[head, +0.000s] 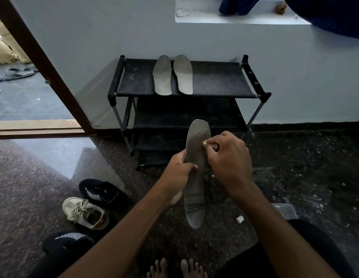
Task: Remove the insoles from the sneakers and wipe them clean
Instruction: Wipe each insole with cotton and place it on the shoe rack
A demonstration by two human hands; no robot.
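Observation:
A long grey insole (195, 194) stands almost upright in front of me. My left hand (178, 173) grips its left edge near the middle. My right hand (227, 157) is curled against the insole's right side, pinching a small pale wad (209, 144) that touches its surface. Two more grey insoles (172, 75) lie side by side on the top shelf of a black shoe rack (214, 83). On the floor to my left sit a black sneaker (102, 192), a beige sneaker (84, 213) and another black sneaker (67, 240).
The rack stands against a pale wall. An open doorway (30, 97) with sandals beyond is at the left. A small white roll (240, 219) and a clear plastic box (284, 210) lie on the speckled floor at the right. My bare toes (176, 267) show below.

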